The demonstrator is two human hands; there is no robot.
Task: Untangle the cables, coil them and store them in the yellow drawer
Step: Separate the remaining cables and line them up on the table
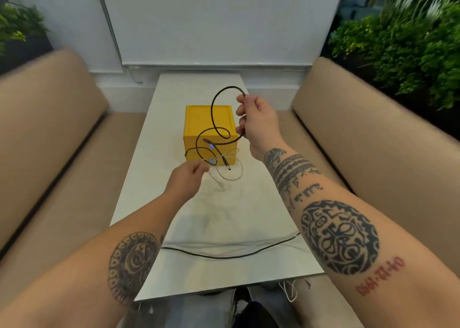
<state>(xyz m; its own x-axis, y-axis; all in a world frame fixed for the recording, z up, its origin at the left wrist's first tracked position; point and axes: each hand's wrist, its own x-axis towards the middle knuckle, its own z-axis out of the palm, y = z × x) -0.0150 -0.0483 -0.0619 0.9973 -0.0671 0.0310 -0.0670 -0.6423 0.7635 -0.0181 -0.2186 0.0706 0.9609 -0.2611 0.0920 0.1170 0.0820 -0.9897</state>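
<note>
Right hand [256,121]: raised, gripping the looped black cable [216,128]
Left hand [185,182]: pinching, seemingly the white cable [230,174]
Yellow drawer [209,134]: closed, mid-table [154,153], behind the cables

Both forearms are bare and tattooed: a round dotted medallion on the left arm [134,265]; bands, an oval mask and red digits on the right arm [341,235].
</note>
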